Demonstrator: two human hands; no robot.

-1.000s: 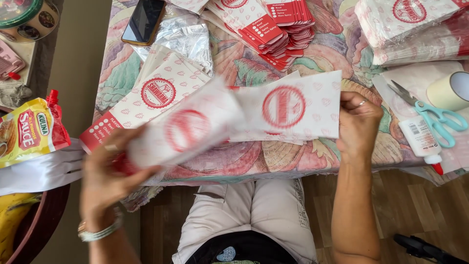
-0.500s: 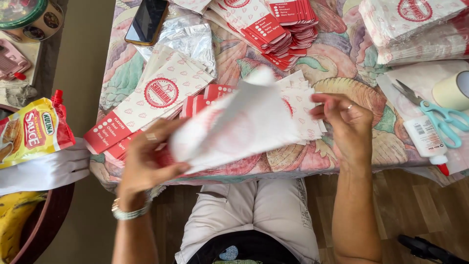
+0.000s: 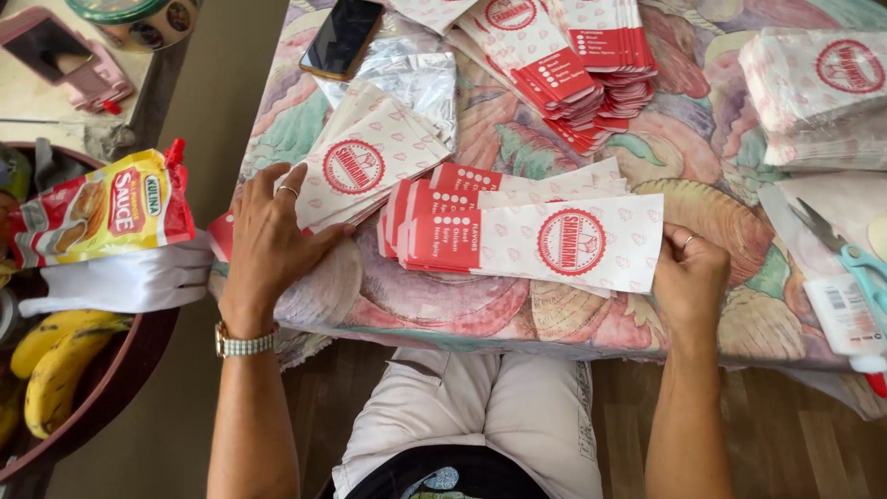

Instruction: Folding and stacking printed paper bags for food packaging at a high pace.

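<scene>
Left hand (image 3: 268, 245), watch at wrist, lies flat, fingers spread, palm down; right hand (image 3: 688, 282), ringed, is curled with fingertips pinched, forearm upright.

Hands (image 3: 688, 277) on paper bags (image 3: 540, 242)

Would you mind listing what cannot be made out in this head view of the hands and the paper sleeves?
- How many sleeves lie in the front stack: the top sleeve covers them.
- The red piece under the left hand: mostly hidden by the palm.
- The right hand fingertips: curled under at the top sleeve's edge.
- The scissors and glue bottle: cut off by the right edge.
</scene>
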